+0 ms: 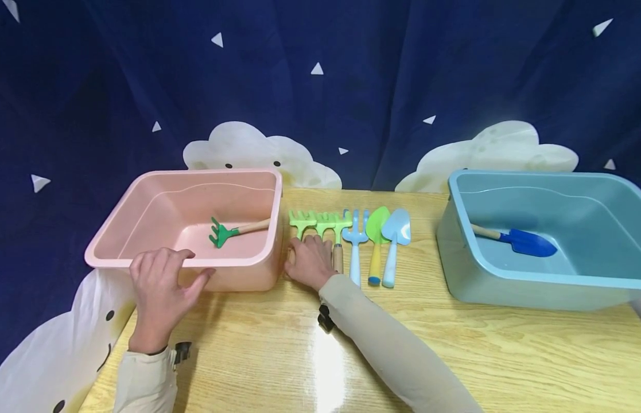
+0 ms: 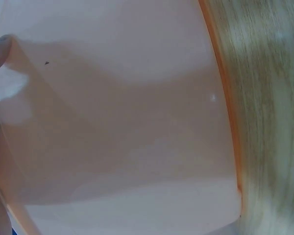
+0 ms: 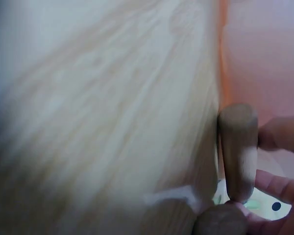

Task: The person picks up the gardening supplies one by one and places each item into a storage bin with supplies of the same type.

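Observation:
My left hand point(image 1: 162, 281) grips the front rim of the pink tub point(image 1: 248, 263), fingers over the edge and thumb outside. In that tub lies a dark green hand rake point(image 1: 222, 233) with a wooden handle. My right hand point(image 1: 312, 261) is over the handles of three light green rakes beside the tub. It pinches the wooden handle point(image 3: 240, 152) of the leftmost green rake point(image 1: 302, 219); a second wooden handle end point(image 3: 220, 221) is close by. The middle rake point(image 1: 324, 219) and the right rake point(image 1: 343, 222) lie alongside, handles partly hidden.
Right of the rakes lie a blue fork point(image 1: 355, 236), a green trowel point(image 1: 377, 226) with a yellow handle and a light blue trowel point(image 1: 397, 228). A blue tub point(image 1: 465, 284) at the right holds a dark blue trowel point(image 1: 532, 243). Behind the table point(image 1: 268, 350) hangs a navy curtain point(image 1: 361, 74).

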Action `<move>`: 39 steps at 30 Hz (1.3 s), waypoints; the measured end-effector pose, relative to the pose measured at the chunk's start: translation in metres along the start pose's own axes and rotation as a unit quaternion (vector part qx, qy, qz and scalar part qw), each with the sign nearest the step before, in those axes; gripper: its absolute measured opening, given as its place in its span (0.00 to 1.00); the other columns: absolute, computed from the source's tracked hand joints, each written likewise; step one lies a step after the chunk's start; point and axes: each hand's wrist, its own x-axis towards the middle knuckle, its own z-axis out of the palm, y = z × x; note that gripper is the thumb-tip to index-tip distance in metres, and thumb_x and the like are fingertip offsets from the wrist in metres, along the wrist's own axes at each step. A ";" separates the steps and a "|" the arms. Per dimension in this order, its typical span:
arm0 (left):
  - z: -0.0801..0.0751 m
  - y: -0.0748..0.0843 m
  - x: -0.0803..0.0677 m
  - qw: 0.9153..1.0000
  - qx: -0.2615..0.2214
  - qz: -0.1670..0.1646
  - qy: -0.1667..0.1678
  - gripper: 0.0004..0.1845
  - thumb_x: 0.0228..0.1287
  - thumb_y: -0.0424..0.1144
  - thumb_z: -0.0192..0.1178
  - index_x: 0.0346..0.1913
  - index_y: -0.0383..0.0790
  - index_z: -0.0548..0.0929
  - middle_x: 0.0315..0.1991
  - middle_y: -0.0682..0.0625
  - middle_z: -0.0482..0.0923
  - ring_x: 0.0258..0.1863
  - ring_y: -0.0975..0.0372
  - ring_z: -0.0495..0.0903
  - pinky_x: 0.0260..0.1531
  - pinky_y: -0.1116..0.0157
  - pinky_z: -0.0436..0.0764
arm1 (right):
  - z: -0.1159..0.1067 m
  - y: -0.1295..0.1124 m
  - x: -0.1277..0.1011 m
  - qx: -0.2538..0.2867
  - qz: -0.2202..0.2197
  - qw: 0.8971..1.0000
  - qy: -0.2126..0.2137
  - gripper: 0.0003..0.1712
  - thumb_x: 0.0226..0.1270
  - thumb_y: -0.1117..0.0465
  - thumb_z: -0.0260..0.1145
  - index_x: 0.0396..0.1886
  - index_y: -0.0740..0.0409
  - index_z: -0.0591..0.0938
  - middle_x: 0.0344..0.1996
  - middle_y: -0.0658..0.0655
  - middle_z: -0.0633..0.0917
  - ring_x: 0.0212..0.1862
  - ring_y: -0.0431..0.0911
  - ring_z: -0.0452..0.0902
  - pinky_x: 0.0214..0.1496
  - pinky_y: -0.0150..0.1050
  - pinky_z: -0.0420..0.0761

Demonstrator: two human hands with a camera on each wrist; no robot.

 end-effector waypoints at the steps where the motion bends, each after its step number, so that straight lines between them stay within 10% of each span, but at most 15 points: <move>1: 0.000 0.000 0.000 1.000 -0.001 0.000 0.001 0.31 0.61 0.64 0.60 0.36 0.33 0.81 0.25 0.40 0.74 0.32 0.43 0.70 0.49 0.46 0.59 | 0.000 -0.001 0.000 0.006 0.002 1.000 0.003 0.26 0.56 0.49 0.68 0.55 0.50 0.82 0.40 0.57 0.84 0.41 0.50 0.74 0.45 0.46 0.65; 13: -0.002 0.001 0.000 1.000 -0.001 -0.005 -0.008 0.30 0.61 0.63 0.60 0.37 0.33 0.81 0.26 0.41 0.74 0.32 0.44 0.69 0.50 0.45 0.59 | -0.004 -0.003 0.007 0.056 0.032 0.998 0.019 0.21 0.56 0.65 0.66 0.52 0.59 0.81 0.44 0.61 0.83 0.43 0.55 0.81 0.50 0.56 0.69; 30: -0.003 0.002 0.001 1.000 0.003 -0.008 -0.017 0.31 0.61 0.64 0.59 0.37 0.34 0.81 0.26 0.42 0.74 0.32 0.44 0.69 0.49 0.45 0.59 | -0.013 -0.007 0.017 0.022 0.095 0.994 -0.058 0.20 0.58 0.60 0.67 0.50 0.60 0.78 0.36 0.58 0.83 0.40 0.54 0.82 0.52 0.58 0.71; 39: -0.002 0.001 0.000 1.000 0.002 -0.005 -0.015 0.31 0.61 0.64 0.59 0.37 0.34 0.81 0.26 0.42 0.74 0.33 0.44 0.69 0.48 0.45 0.60 | -0.025 0.001 0.025 0.052 0.114 0.988 -0.094 0.10 0.59 0.59 0.67 0.39 0.57 0.79 0.31 0.56 0.83 0.32 0.50 0.79 0.32 0.44 0.78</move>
